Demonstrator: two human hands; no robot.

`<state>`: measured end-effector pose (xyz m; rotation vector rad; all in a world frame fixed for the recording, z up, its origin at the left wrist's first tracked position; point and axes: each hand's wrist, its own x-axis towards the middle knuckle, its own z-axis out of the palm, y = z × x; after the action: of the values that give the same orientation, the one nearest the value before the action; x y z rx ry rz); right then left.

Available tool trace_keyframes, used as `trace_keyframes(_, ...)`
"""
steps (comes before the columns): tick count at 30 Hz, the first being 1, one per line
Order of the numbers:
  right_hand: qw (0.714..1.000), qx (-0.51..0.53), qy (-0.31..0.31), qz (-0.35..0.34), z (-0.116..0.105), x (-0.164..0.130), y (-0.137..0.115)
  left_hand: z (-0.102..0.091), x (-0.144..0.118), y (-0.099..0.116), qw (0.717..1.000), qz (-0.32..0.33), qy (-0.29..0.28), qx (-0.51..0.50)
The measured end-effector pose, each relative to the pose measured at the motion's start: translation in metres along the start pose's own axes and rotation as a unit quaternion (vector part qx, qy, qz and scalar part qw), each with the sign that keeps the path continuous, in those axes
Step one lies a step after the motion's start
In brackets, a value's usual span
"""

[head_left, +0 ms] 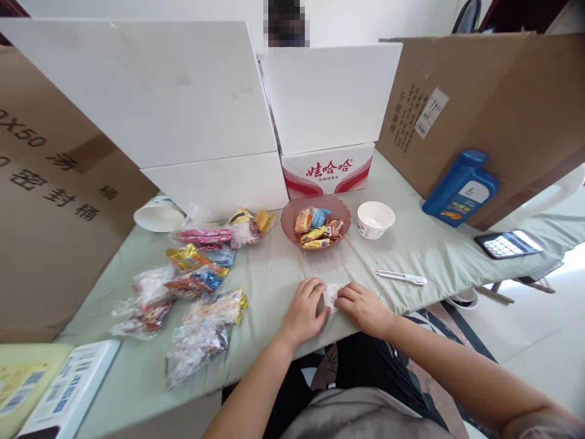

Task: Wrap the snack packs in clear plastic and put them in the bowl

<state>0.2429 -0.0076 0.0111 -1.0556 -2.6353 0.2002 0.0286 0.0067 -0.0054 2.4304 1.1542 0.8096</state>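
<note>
A small crumpled white piece (pixel 331 298), like tissue or thin wrapper, lies on the cloth near the table's front edge. My left hand (pixel 305 312) is curled at its left side, thumb and fingertips on its edges. From the right, my right hand (pixel 365 310) has its fingers bunched together on the other edge. Beyond my hands, a pinkish scalloped bowl (pixel 315 249) holds several wrapped snacks (pixel 313 228). A white paper bowl (pixel 375 221) stands right of it. A white utility knife (pixel 401 277) lies right of my right hand.
Several bagged snacks (pixel 196 271) spread over the left side, with a tipped paper cup (pixel 159 214) behind. White boxes (pixel 210 183) wall the back; cardboard boxes (pixel 479 110) flank both sides. At right are a blue bottle (pixel 461 189) and a phone (pixel 508 244). A person's head shows behind.
</note>
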Motion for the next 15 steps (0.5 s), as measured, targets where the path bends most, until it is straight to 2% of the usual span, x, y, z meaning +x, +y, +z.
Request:
trace_keyframes(2, 1.000, 0.007, -0.027, 0.006, -0.008, 0.005, 0.013, 0.000, -0.002, -0.002, 0.999, -0.008, 0.042, -0.011)
trace_keyframes(4, 0.999, 0.007, 0.012, 0.042, -0.030, 0.012, 0.035, 0.001, -0.002, -0.003, 0.997, -0.016, 0.076, -0.017)
trace_keyframes(6, 0.988, -0.018, 0.092, 0.126, -0.062, 0.025, 0.065, 0.002, -0.001, -0.004, 0.996, -0.012, 0.083, -0.013)
trace_keyframes(7, 0.976, -0.040, 0.116, 0.182, -0.079, 0.033, 0.081, 0.002, 0.000, -0.004, 0.997, -0.008, 0.080, -0.009)
trace_keyframes(8, 0.962, -0.060, 0.111, 0.241, -0.094, 0.043, 0.098, 0.003, 0.001, -0.003, 0.997, -0.003, 0.076, -0.005)
trace_keyframes(9, 0.946, -0.068, 0.075, 0.309, -0.106, 0.054, 0.115, 0.003, 0.002, -0.003, 0.997, -0.002, 0.073, -0.002)
trace_keyframes(10, 0.929, -0.058, 0.003, 0.366, -0.115, 0.065, 0.131, 0.003, 0.003, -0.002, 0.997, -0.003, 0.071, -0.001)
trace_keyframes(13, 0.911, -0.011, -0.097, 0.401, -0.117, 0.094, 0.169, 0.002, 0.004, 0.000, 0.998, -0.014, 0.065, -0.003)
trace_keyframes(15, 0.908, 0.020, -0.119, 0.402, -0.106, 0.106, 0.182, 0.001, 0.003, 0.002, 0.998, -0.023, 0.057, -0.007)
